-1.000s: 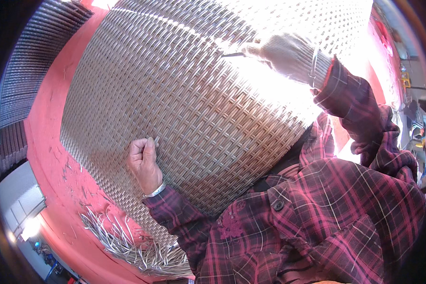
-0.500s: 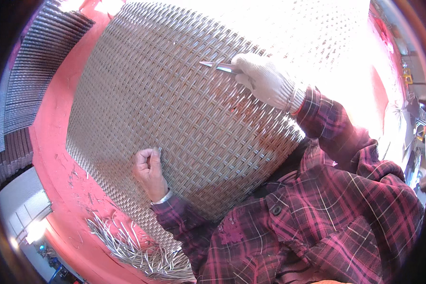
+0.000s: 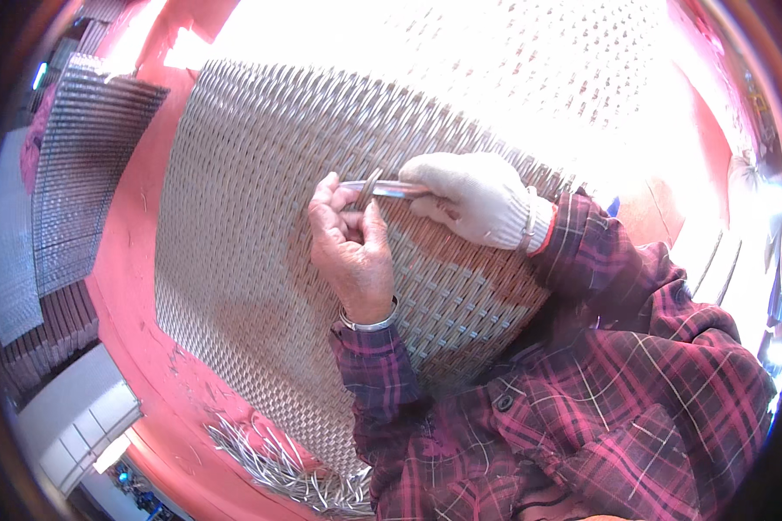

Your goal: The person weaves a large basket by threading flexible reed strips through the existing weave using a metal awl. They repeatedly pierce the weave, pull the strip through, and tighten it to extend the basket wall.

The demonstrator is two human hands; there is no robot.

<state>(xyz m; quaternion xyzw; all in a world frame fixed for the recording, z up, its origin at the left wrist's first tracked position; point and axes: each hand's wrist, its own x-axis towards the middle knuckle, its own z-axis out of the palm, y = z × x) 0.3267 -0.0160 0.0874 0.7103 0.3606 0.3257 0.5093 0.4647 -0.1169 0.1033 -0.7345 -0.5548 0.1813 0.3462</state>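
A large woven wicker panel (image 3: 252, 191) in grey-brown strands lies in front of me, curving across the middle. My right hand (image 3: 473, 195), in a white knitted glove, is closed around a pair of scissors (image 3: 393, 188); their handles are hidden inside the glove. The blades point left, and a short strand end (image 3: 370, 185) stands up across them. My bare left hand (image 3: 354, 256), with a silver bangle at the wrist, has its thumb and fingers pinched at the base of that strand. Its fingertips lie close to the blade tips.
Red sheeting (image 3: 130, 243) runs beneath and around the panel. A pile of cut strand ends (image 3: 287, 469) lies at the lower left. Dark ribbed panels (image 3: 96, 174) stand at the far left, with a white box-like object (image 3: 78, 417) below them. Strong glare washes out the top right.
My left hand has moved up and right from the panel's lower part to the scissors' tips. The scissors have come lower, with a strand across their blades. The view has shifted slightly.
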